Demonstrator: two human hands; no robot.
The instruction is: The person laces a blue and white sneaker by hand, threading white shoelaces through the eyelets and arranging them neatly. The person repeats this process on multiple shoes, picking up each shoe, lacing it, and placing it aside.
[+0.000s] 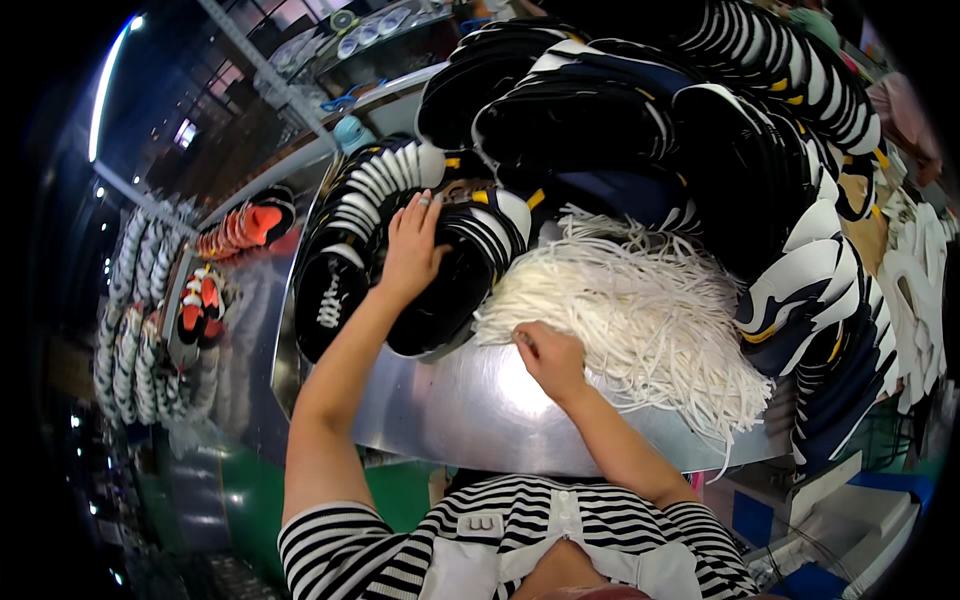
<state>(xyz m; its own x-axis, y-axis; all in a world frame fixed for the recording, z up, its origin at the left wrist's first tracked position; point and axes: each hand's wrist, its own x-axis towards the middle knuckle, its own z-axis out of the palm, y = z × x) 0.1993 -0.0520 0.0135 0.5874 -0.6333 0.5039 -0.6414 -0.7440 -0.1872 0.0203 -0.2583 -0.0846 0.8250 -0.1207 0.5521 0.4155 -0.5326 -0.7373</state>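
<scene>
My left hand (411,248) reaches forward with its fingers stretched out. It lies over the gap between two nested rows of black-and-white shoe uppers, touching or just above them. The nearer row of uppers (455,285) is to its right, its front piece a wide black opening. On its left is the other row (362,205), ending in a black upper with white lacing (330,300). My right hand (552,358) is closed, fingertips pressed together, at the left edge of a heap of white shoelaces (640,310). What it holds, if anything, I cannot make out.
A shiny metal tabletop (450,415) lies beneath. Large stacks of black, navy and white uppers (580,125) rise behind the laces and curve down the right side (845,300). Orange-and-black uppers (250,225) stand at left, near hanging grey-white bundles (130,350).
</scene>
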